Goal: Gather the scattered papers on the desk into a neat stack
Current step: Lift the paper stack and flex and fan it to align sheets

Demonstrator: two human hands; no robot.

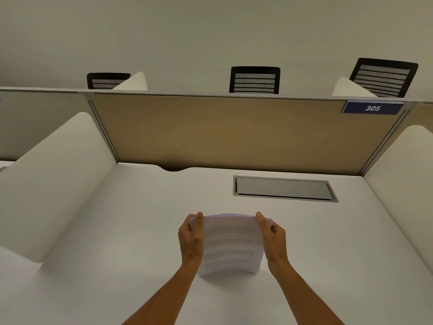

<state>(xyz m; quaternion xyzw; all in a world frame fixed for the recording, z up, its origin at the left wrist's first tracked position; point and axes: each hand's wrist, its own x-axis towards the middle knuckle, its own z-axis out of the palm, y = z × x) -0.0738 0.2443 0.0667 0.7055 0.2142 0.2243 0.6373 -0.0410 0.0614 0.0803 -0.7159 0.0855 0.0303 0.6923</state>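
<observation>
Soft, even light falls from above my desk [117, 231]; shadows stay faint. The wide lens bends the partition [234, 130] edges outward, and the printed text blurs.

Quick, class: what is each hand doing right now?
Left hand: grips the left edge of the paper stack.
Right hand: grips the stack's right edge.

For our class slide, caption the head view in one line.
Left hand and right hand hold a stack of papers upright on the desk.
</observation>
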